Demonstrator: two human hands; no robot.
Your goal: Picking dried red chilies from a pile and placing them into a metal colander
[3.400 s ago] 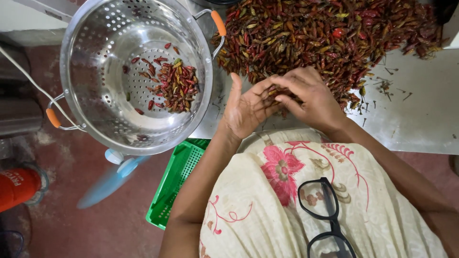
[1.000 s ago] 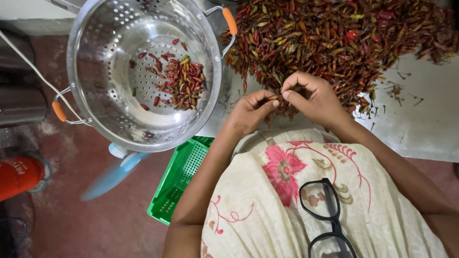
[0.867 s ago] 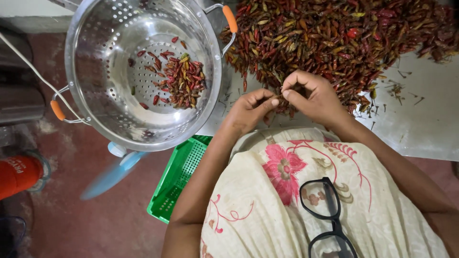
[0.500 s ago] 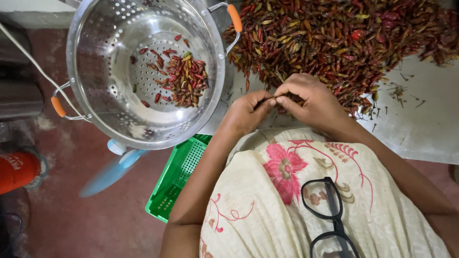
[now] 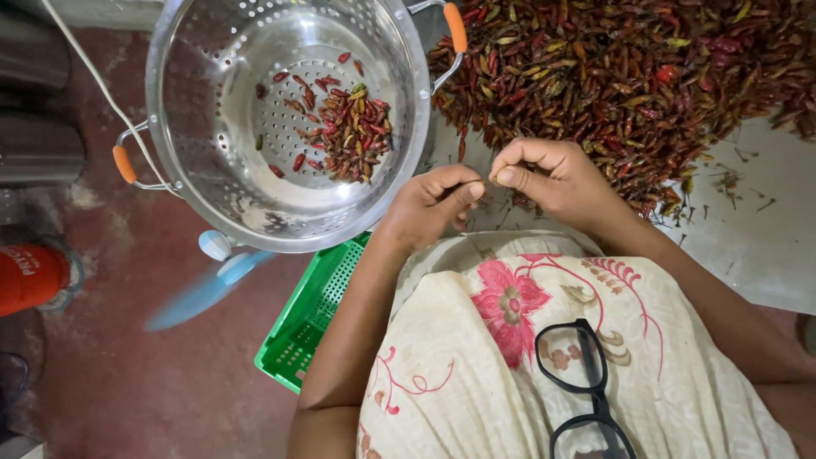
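A large heap of dried red and brown chilies (image 5: 629, 76) lies on a pale sheet (image 5: 756, 246) in front of me. My left hand (image 5: 429, 208) and my right hand (image 5: 552, 174) sit at the heap's near edge, a small gap between their thumbs. Each hand has its fingertips pinched shut on a small chili piece, mostly hidden by the fingers. To the left stands a steel colander (image 5: 212, 161) with orange handle grips, and a small pile of chilies (image 5: 348, 132) lies in its bottom.
A green plastic basket (image 5: 310, 323) lies under my left forearm on the reddish floor. A pale blue plastic utensil (image 5: 204, 289), a red container (image 5: 30, 276) and steel vessels (image 5: 34, 153) are at the left. Black glasses (image 5: 586, 382) hang on my floral dress.
My left hand, open-palmed 3.4 s ago, has closed. The two hands met fingertip to fingertip at the heap's edge and have now drawn slightly apart.
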